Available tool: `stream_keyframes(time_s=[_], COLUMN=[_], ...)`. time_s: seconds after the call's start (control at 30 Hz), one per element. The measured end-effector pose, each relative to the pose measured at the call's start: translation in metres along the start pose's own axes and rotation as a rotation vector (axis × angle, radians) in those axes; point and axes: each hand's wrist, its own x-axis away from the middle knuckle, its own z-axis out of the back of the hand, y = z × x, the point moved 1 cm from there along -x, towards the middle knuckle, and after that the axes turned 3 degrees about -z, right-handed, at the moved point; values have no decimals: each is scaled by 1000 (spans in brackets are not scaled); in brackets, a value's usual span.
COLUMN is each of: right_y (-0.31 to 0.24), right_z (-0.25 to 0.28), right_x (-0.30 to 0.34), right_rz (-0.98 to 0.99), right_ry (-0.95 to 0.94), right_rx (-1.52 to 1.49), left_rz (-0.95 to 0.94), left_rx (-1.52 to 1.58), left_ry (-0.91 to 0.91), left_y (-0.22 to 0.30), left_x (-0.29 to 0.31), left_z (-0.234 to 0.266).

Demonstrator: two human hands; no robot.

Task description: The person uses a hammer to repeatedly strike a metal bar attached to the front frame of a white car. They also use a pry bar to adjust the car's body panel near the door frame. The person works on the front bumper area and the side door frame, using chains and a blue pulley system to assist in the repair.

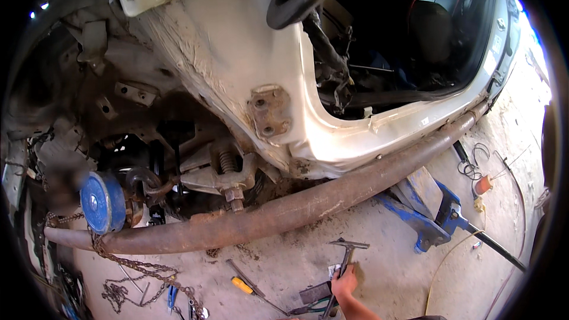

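Low on the concrete floor, my right hand [345, 282] is closed round the handle of a hammer [348, 252], whose narrow head points away from me. Beside the handle lie a dark flat block [315, 292] and pliers with green-edged grips [308, 309]. Left of these rests a long thin bar [256, 288] next to a yellow handle [242, 285]. My left hand does not show. Above the tools, a thick rusty pipe [308, 210] runs along the lower edge of a stripped white car body [237, 47].
A blue chain hoist [104, 202] hangs at the pipe's left end, its rusty chain [139, 266] trailing over the floor. At the right stands a blue floor jack [430, 213] with a long black handle. An orange spool [483, 185] and cables lie beyond it.
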Motion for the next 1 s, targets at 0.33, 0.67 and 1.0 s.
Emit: stream_keyframes(time_s=[0.33,0.67,1.0], right_y=[0,6,1], right_z=[2,-5,1], right_x=[0,-2,1], right_rz=[14,47,-3], right_ry=[-14,38,-7], right_rx=[3,-15,25], left_rz=[-49,-48,-82], left_rx=[-40,-12,3], left_ry=[55,70,50], left_y=[-10,8,22], left_x=[11,19,24], left_z=[-4,14,28])
